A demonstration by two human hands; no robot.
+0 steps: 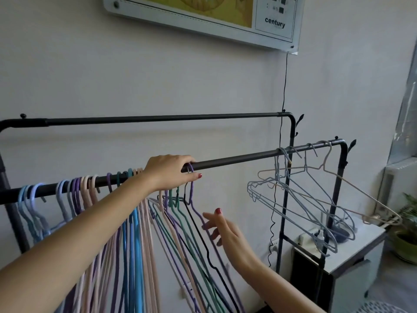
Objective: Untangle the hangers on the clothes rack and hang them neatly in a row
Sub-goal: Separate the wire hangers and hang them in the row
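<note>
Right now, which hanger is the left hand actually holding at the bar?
The purple hanger, rightmost of the neat row. The left hand grips its hook on the front bar; the other hangers hang untouched.

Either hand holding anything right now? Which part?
Left hand pinches the purple hanger at its hook, right at the front rail. Right hand is open below, fingers spread by the hanger shoulders, gripping nothing.

On the wall above I see a framed board (203, 16) printed with the word "century", and a thin black cord (284, 82) hangs down from its lower right corner. At the lower right I make out a grey cabinet (352, 263), and beside it a potted plant (408, 231) by the window.
</note>
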